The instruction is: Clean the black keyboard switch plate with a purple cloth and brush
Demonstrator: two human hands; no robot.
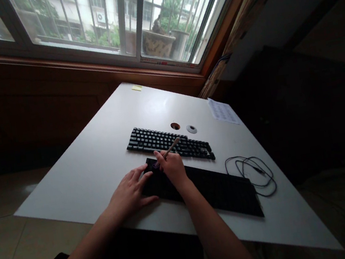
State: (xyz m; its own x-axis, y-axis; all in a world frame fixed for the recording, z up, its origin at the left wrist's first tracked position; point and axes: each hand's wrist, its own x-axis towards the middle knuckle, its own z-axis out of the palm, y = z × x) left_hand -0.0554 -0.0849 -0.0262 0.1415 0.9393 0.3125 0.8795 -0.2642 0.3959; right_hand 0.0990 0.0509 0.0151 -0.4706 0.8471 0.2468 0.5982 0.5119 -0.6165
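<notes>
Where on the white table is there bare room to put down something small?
The widest bare patch of the white table lies between its left edge, the yellow note and the rows of keys. Another is the near right corner, below the cable. Around the black keyboard, left hand and right hand, it is crowded.

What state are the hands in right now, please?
Left hand: open, fingers spread at one end of the long black board.
Right hand: closed, holding a slim tool.
</notes>
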